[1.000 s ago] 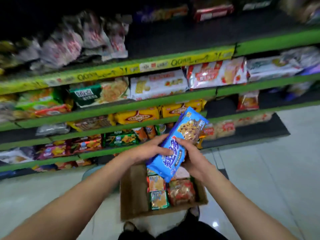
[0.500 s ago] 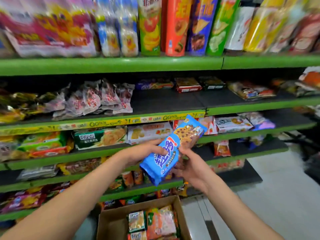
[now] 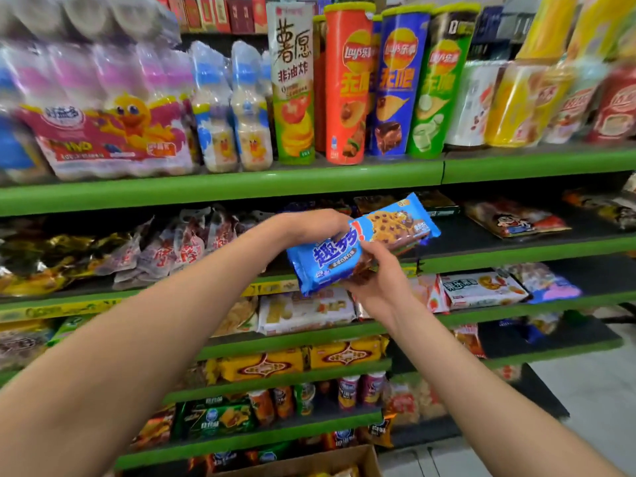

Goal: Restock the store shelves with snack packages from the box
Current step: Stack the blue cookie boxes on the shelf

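On the blue cookie package that your hands hold, you can read big white characters "趣多多"; the smaller line beneath is too fine to make out. On the top shelf, the white-and-green chip box reads "薯愿" over "非油炸". The red canister, blue canister and green canister each carry the Lay's logo with "乐事" and large "无限". The pink duck multipack is too blurred to read.

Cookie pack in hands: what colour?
Blue, with white lettering and a chocolate-chip cookie picture: cookie pack, head view.
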Demonstrator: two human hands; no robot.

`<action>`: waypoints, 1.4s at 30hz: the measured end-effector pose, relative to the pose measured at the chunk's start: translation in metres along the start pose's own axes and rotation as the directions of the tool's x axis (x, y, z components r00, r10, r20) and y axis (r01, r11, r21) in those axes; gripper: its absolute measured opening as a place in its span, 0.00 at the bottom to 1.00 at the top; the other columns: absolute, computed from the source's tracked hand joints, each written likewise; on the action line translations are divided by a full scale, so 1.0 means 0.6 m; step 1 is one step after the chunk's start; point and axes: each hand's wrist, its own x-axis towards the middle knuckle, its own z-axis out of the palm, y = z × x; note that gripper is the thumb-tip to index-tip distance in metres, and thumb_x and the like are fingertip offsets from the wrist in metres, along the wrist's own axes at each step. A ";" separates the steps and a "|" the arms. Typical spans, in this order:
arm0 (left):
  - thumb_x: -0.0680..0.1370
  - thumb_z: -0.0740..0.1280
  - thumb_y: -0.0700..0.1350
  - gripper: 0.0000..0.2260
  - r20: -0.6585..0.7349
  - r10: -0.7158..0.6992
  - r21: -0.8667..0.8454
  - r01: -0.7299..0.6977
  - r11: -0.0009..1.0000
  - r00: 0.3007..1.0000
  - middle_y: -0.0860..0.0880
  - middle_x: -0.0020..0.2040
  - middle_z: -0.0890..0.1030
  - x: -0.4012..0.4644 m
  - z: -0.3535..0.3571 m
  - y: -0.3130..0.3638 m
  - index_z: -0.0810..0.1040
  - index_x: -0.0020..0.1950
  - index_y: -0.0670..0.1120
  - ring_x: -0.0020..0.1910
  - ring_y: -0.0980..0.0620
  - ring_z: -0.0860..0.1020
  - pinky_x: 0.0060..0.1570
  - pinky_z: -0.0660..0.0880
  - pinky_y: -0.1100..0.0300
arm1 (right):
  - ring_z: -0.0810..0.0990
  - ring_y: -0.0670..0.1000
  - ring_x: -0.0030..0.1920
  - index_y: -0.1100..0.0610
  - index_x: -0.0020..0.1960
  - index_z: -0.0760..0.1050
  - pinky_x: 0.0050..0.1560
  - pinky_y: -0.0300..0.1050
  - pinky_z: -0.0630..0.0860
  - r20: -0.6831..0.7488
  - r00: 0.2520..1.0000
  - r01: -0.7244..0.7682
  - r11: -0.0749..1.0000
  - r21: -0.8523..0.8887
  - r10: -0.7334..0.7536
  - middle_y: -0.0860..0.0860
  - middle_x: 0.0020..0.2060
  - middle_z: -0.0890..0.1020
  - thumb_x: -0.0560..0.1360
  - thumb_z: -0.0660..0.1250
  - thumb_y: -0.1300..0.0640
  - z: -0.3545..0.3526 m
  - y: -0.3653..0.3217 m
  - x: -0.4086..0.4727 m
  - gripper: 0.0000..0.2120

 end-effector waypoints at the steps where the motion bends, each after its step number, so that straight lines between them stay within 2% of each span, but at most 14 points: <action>1: 0.72 0.56 0.32 0.12 -0.014 -0.004 0.029 0.005 1.000 1.000 0.45 0.40 0.77 0.022 -0.007 0.009 0.74 0.49 0.44 0.34 0.49 0.74 0.30 0.69 0.62 | 0.84 0.52 0.46 0.57 0.53 0.81 0.53 0.52 0.79 -0.016 1.000 -0.002 1.000 0.028 0.003 0.55 0.46 0.85 0.78 0.65 0.58 0.004 -0.010 0.015 0.08; 3: 0.75 0.56 0.33 0.13 -0.037 -0.007 0.136 0.012 0.991 0.999 0.47 0.40 0.80 0.067 -0.017 0.023 0.77 0.52 0.44 0.33 0.51 0.77 0.30 0.71 0.63 | 0.80 0.54 0.52 0.58 0.59 0.77 0.62 0.55 0.74 -0.040 0.999 -0.003 0.997 0.077 0.006 0.56 0.51 0.83 0.78 0.64 0.59 0.005 -0.030 0.051 0.11; 6: 0.80 0.58 0.40 0.13 -0.095 -0.054 0.267 0.078 0.960 0.994 0.43 0.49 0.84 0.138 -0.017 0.031 0.78 0.59 0.40 0.38 0.49 0.79 0.37 0.74 0.59 | 0.80 0.54 0.52 0.58 0.59 0.76 0.59 0.52 0.75 -0.039 0.999 -0.029 0.989 0.147 0.035 0.56 0.51 0.82 0.78 0.62 0.60 -0.010 -0.057 0.104 0.11; 9: 0.83 0.58 0.46 0.14 -0.146 -0.155 0.316 0.195 0.928 0.977 0.47 0.41 0.81 0.192 0.003 0.020 0.76 0.41 0.46 0.32 0.53 0.74 0.29 0.70 0.65 | 0.81 0.52 0.44 0.57 0.50 0.78 0.50 0.48 0.75 -0.084 0.992 -0.084 0.984 0.159 0.098 0.55 0.46 0.82 0.77 0.62 0.62 -0.038 -0.081 0.146 0.06; 11: 0.84 0.57 0.45 0.14 -0.120 -0.181 0.207 0.202 0.957 0.976 0.47 0.43 0.80 0.223 0.021 0.016 0.73 0.39 0.48 0.33 0.54 0.75 0.32 0.72 0.65 | 0.81 0.51 0.42 0.56 0.48 0.77 0.47 0.47 0.75 -0.118 0.984 -0.114 0.980 0.165 0.135 0.54 0.42 0.83 0.77 0.62 0.62 -0.061 -0.095 0.172 0.06; 16: 0.82 0.60 0.47 0.12 -0.166 -0.045 0.283 0.092 0.955 0.985 0.47 0.57 0.80 0.293 0.042 0.055 0.78 0.61 0.46 0.45 0.54 0.75 0.43 0.69 0.63 | 0.80 0.51 0.42 0.55 0.43 0.76 0.52 0.49 0.76 -0.139 0.979 -0.124 0.975 0.183 0.150 0.53 0.39 0.83 0.78 0.62 0.62 -0.114 -0.148 0.216 0.07; 19: 0.81 0.62 0.48 0.12 -0.246 0.045 0.387 0.056 0.920 0.968 0.42 0.63 0.80 0.334 0.058 0.082 0.79 0.60 0.45 0.50 0.51 0.72 0.44 0.60 0.67 | 0.80 0.52 0.45 0.56 0.46 0.75 0.66 0.53 0.74 -0.140 0.972 -0.171 0.978 0.118 0.187 0.55 0.43 0.81 0.79 0.64 0.60 -0.150 -0.186 0.239 0.04; 22: 0.83 0.63 0.45 0.14 -0.254 0.012 0.363 0.084 0.928 0.967 0.42 0.70 0.76 0.374 0.071 0.098 0.76 0.66 0.42 0.62 0.47 0.74 0.56 0.61 0.67 | 0.81 0.60 0.54 0.61 0.55 0.75 0.57 0.52 0.79 -0.061 0.936 -0.349 0.934 -0.069 0.346 0.62 0.47 0.81 0.81 0.64 0.52 -0.205 -0.231 0.254 0.11; 26: 0.83 0.63 0.49 0.22 -0.258 -0.031 0.391 0.133 0.911 0.966 0.45 0.77 0.68 0.405 0.079 0.098 0.68 0.76 0.49 0.72 0.46 0.68 0.62 0.59 0.66 | 0.87 0.59 0.42 0.68 0.59 0.74 0.32 0.43 0.82 0.044 0.857 -0.451 0.789 -0.418 0.513 0.67 0.48 0.85 0.82 0.58 0.44 -0.280 -0.299 0.256 0.26; 31: 0.75 0.59 0.57 0.34 -0.061 -0.020 0.509 0.048 0.859 0.998 0.49 0.82 0.58 0.413 0.098 0.072 0.55 0.81 0.58 0.78 0.48 0.60 0.69 0.54 0.64 | 0.82 0.51 0.27 0.63 0.43 0.81 0.23 0.38 0.71 -0.007 0.961 -0.150 0.501 -0.853 0.277 0.60 0.35 0.85 0.83 0.61 0.51 -0.329 -0.338 0.245 0.19; 33: 0.73 0.59 0.59 0.37 -0.052 0.042 0.633 0.000 0.774 0.998 0.51 0.82 0.56 0.407 0.111 0.053 0.50 0.81 0.61 0.79 0.49 0.56 0.74 0.53 0.59 | 0.80 0.49 0.26 0.59 0.38 0.81 0.27 0.39 0.69 0.122 0.992 0.119 0.316 -0.941 -0.010 0.54 0.30 0.84 0.80 0.65 0.54 -0.348 -0.351 0.249 0.15; 36: 0.73 0.57 0.61 0.37 -0.131 0.107 0.680 0.010 0.733 0.986 0.51 0.82 0.55 0.394 0.124 0.032 0.50 0.81 0.60 0.80 0.48 0.54 0.78 0.51 0.47 | 0.79 0.51 0.37 0.53 0.44 0.83 0.39 0.43 0.70 0.358 0.849 0.341 -0.114 -0.933 -0.388 0.48 0.34 0.83 0.74 0.70 0.54 -0.360 -0.372 0.262 0.04; 39: 0.77 0.58 0.63 0.33 -0.191 0.113 0.625 0.032 0.780 0.975 0.52 0.82 0.58 0.378 0.130 0.021 0.55 0.81 0.60 0.80 0.49 0.54 0.78 0.50 0.44 | 0.76 0.55 0.41 0.53 0.51 0.82 0.41 0.44 0.66 0.360 0.861 0.310 -0.191 -0.931 -0.360 0.53 0.41 0.81 0.75 0.70 0.55 -0.363 -0.374 0.287 0.06; 42: 0.78 0.60 0.63 0.28 -0.449 0.074 0.381 0.116 0.917 0.890 0.45 0.75 0.71 0.362 0.126 0.011 0.69 0.76 0.53 0.75 0.45 0.66 0.74 0.62 0.48 | 0.78 0.59 0.45 0.55 0.54 0.81 0.47 0.49 0.70 0.353 0.871 0.294 -0.214 -0.932 -0.342 0.58 0.48 0.83 0.76 0.69 0.53 -0.363 -0.374 0.307 0.09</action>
